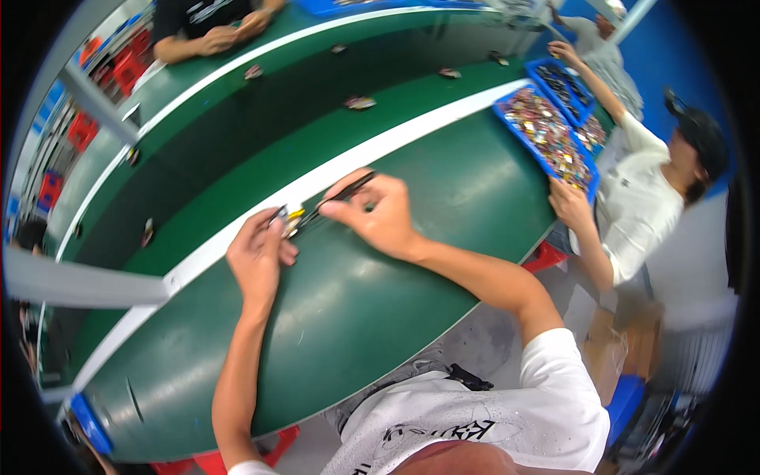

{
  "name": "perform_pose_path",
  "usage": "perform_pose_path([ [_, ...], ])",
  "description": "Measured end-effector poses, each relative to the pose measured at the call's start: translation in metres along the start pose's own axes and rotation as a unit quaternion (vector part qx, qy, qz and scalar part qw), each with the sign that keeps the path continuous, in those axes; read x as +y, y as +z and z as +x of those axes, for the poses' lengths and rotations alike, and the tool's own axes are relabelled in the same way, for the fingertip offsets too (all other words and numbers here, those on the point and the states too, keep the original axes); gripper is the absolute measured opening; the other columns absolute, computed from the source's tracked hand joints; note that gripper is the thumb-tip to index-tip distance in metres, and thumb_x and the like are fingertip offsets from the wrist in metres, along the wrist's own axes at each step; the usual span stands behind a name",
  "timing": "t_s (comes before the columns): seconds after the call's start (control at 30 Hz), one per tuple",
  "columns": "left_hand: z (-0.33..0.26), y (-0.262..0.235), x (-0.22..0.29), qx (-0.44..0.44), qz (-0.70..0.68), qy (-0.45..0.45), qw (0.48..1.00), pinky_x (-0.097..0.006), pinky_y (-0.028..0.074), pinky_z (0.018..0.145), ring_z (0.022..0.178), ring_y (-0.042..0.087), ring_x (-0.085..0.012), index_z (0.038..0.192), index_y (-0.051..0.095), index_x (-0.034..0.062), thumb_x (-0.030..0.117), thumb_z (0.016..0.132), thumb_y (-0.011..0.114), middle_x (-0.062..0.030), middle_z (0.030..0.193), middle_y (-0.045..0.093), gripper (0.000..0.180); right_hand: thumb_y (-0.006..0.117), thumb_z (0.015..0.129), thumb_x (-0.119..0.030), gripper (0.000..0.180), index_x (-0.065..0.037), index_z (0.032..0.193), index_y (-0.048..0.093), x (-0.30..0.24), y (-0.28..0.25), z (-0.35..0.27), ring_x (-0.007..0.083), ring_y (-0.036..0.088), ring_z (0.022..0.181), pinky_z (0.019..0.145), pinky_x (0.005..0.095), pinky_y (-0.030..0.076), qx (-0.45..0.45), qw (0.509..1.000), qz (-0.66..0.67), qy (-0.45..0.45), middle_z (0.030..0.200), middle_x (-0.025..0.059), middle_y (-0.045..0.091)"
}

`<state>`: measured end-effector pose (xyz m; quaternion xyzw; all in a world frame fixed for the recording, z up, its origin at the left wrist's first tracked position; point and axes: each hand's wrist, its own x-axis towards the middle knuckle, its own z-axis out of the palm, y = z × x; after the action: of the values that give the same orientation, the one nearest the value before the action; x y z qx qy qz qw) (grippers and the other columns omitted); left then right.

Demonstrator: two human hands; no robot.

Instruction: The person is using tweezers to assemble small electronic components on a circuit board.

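Observation:
My right hand is closed round slim black tweezers, held like a pen. The tips point down and left toward my left hand. My left hand pinches a small part with yellow and silvery bits between thumb and fingers. The tweezer tips are at or right beside this part; whether they touch it I cannot tell. Both hands are above the green worktop, close to the white rail.
Beyond the rail, a green belt carries several small parts, one small clump near the middle. At right, a person handles blue trays of small colourful pieces. Another person's hands are across the belt. A grey post crosses at left.

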<state>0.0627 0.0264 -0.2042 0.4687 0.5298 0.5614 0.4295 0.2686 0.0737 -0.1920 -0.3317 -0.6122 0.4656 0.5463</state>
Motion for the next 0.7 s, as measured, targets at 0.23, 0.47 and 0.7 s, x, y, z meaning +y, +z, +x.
perform_pose_path([
  [0.23, 0.004, 0.009, 0.001, -0.03, -0.037, 0.002, 0.999, -0.024, 0.051, 0.051, 0.061, 0.066, -0.0136, 0.119, 0.067, -0.0083, 0.007, 0.098, 0.067, -0.0123, 0.082, 0.071, 0.026, 0.08, 0.085, 0.001, 0.013, 0.002, 0.094, 0.071, -0.021, -0.007, -0.002, -0.0001, 0.052, 0.062, 0.053, 0.0167, 0.039, -0.008, 0.999, -0.008, 0.045, 0.089, 0.0046, 0.072],
  [0.47, 0.0, 0.011, 0.011, -0.024, -0.047, -0.021, 0.998, -0.024, 0.051, 0.048, 0.058, 0.064, -0.0115, 0.113, 0.069, -0.0088, 0.004, 0.097, 0.066, -0.0109, 0.076, 0.071, 0.021, 0.082, 0.084, -0.001, 0.014, 0.003, 0.094, 0.072, -0.012, -0.004, -0.005, -0.0009, 0.046, 0.055, 0.051, 0.0178, 0.035, -0.023, 0.997, -0.077, 0.01, 0.085, 0.0016, 0.069],
  [0.7, -0.001, 0.016, 0.011, -0.031, -0.043, -0.007, 0.999, -0.024, 0.052, 0.049, 0.057, 0.065, -0.0118, 0.112, 0.069, -0.0096, 0.003, 0.096, 0.067, -0.0114, 0.076, 0.071, 0.021, 0.083, 0.083, -0.002, 0.014, 0.002, 0.093, 0.074, -0.012, -0.005, -0.009, -0.0013, 0.043, 0.052, 0.048, 0.018, 0.032, -0.028, 0.994, -0.108, 0.0, 0.074, -0.0016, 0.067],
])
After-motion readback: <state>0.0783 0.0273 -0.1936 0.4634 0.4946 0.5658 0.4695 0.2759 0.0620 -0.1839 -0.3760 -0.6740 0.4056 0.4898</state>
